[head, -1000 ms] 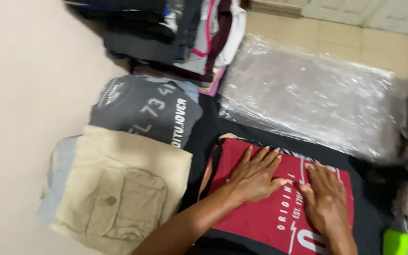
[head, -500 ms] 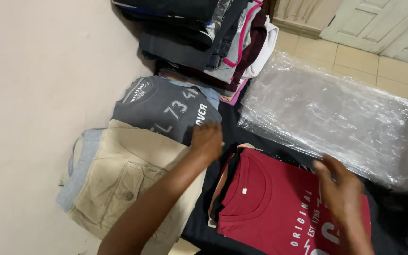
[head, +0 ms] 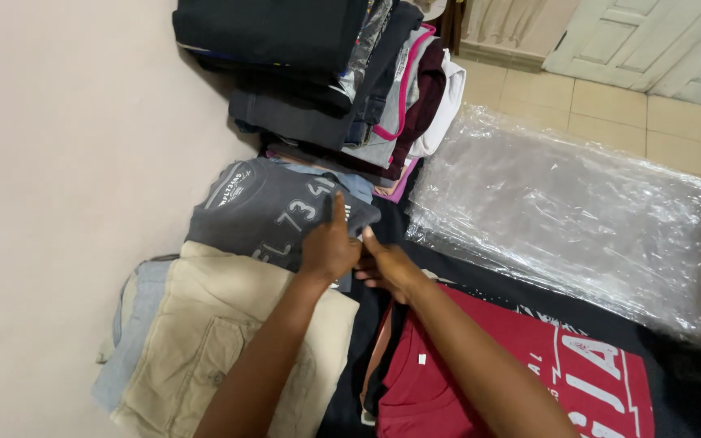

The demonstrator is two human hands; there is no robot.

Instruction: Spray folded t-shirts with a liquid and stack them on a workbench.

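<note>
Left hand and right hand side by side, fingers gripping edge of folded grey T-shirt; khaki cargo trousers just below fingers.

Left hand and right hand side by side, touching, fingers curled, both forearms stretched forward, nearly parallel

Crinkled clear plastic bag, wide and flat, on the right; small white neck label inside red shirt.
</note>
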